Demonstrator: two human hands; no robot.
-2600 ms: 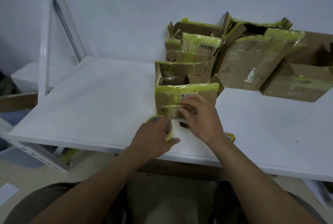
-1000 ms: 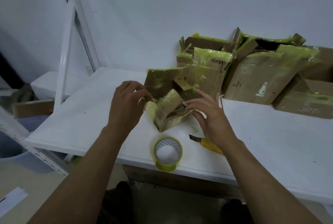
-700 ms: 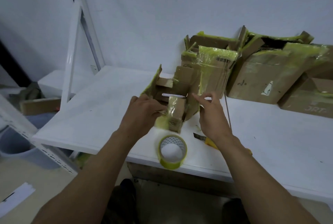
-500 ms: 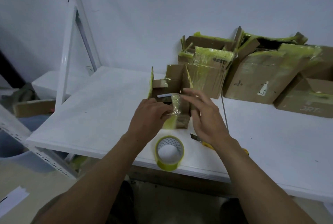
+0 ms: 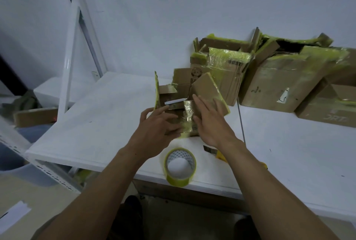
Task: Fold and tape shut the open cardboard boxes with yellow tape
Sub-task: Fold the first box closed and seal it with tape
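One small open cardboard box (image 5: 178, 93) stands mid-table (image 5: 96, 120), its corrugated flaps edged with crinkled yellow tape. Two hands meet it: the left hand (image 5: 158, 124) presses its near side with fingers spread, and the right hand (image 5: 210, 122) lies flat against the right flap. One round tape roll (image 5: 180, 166) and one yellow knife (image 5: 217, 154) lie nearer. At least four taped boxes (image 5: 279, 81) pile behind. A moment earlier that flap stood upright; now it leans outward
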